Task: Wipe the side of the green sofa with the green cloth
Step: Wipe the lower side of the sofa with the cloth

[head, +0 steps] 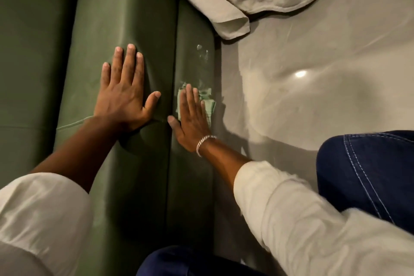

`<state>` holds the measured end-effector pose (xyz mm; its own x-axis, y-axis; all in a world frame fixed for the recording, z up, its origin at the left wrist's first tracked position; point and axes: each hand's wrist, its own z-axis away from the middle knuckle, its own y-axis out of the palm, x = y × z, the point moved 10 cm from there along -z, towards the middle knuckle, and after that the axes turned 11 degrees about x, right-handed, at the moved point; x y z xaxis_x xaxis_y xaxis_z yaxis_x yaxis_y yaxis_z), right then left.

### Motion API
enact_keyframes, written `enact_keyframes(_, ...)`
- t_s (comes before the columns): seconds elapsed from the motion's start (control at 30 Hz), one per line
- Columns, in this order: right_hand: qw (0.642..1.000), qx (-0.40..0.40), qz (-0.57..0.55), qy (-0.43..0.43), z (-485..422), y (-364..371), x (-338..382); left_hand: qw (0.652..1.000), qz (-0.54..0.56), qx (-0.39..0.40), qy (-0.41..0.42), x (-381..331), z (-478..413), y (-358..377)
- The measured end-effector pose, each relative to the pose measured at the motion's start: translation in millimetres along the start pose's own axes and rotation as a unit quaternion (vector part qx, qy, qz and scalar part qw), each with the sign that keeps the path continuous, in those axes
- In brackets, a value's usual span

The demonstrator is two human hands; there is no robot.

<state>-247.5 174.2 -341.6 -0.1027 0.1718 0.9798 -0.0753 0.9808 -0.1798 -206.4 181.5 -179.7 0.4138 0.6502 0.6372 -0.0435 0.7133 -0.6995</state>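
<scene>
Best done keeping right hand (192, 119) fingers (189, 96) flat and outstretched, pinning green cloth (209, 105) against green sofa (134, 29) side below wet smears (202, 52), sweeping up firmly, left hand (124, 89) splayed empty on top.

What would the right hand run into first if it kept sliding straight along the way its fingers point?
The right hand, flat on the green cloth against the green sofa side, points up the panel. First in line is the wet, foamy patch; further on, probably the beige fabric, though depth is unclear.
</scene>
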Motion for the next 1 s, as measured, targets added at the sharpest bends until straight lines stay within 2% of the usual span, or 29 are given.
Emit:
enact_keyframes(0.13,0.996,-0.022,-0.043,0.078,-17.2,-16.1,-24.9,1.000,0.008,-0.005,-0.011,-0.4,-1.0,-0.9)
enact_keyframes(0.27,1.000,-0.008,-0.016,0.003,5.3,5.6,4.7,1.000,0.022,-0.004,-0.007,3.6,-3.8,5.4)
enact_keyframes(0.33,0.999,-0.023,-0.006,-0.035,-17.9,-6.3,0.9,1.000,0.024,-0.006,0.002,6.2,-9.0,5.5)
enact_keyframes(0.47,0.995,-0.043,-0.058,0.061,-30.2,-26.1,-49.0,1.000,0.007,-0.010,0.026,4.7,-27.9,-5.8)
enact_keyframes(0.57,0.999,-0.008,-0.054,0.003,-1.6,-4.5,-18.4,0.999,-0.029,-0.012,0.036,-0.4,-43.5,-12.5)
enact_keyframes(0.63,0.998,-0.024,-0.044,-0.027,-19.7,-9.3,-13.2,0.998,-0.048,-0.009,0.046,-5.5,-55.8,-16.0)
enact_keyframes(0.77,0.991,-0.068,-0.088,0.078,-55.6,-35.3,-65.7,0.996,-0.067,-0.004,0.055,-10.6,-68.2,-21.9)
enact_keyframes(0.8,0.991,-0.062,-0.087,0.076,-48.6,-30.2,-64.5,0.996,-0.067,-0.004,0.054,-11.0,-70.3,-21.9)
enact_keyframes(0.93,0.997,-0.032,-0.065,-0.031,-41.1,-23.9,-13.5,0.995,-0.080,-0.003,0.059,-12.9,-74.1,-20.0)
enact_keyframes(1.0,0.996,-0.059,-0.065,-0.016,-76.7,-45.0,-22.6,0.995,-0.081,-0.003,0.061,-12.5,-75.5,-22.4)
